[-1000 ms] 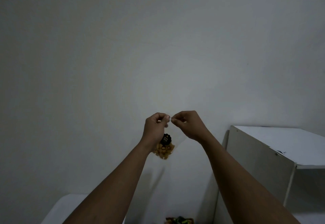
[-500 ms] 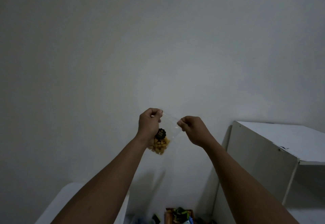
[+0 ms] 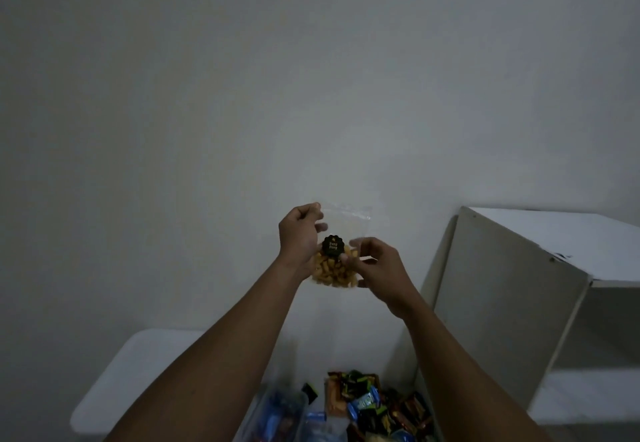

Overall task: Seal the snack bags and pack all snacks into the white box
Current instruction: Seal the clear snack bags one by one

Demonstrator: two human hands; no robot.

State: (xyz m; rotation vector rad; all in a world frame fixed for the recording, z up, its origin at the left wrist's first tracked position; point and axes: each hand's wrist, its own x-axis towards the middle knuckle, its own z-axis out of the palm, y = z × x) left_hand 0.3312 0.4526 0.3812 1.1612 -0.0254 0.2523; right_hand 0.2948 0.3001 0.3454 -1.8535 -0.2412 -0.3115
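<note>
The snack bag [image 3: 343, 232] hung between the fingers: left hand [image 3: 300, 237] pinched its upper corner, right hand [image 3: 380, 267] gripped its lower side.

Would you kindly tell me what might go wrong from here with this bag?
The bag hangs in the air, the left hand at its top corner and the right hand pinching its side; a slip could drop it onto the snack pile. Its zip may not be fully shut, so contents could spill.
</note>
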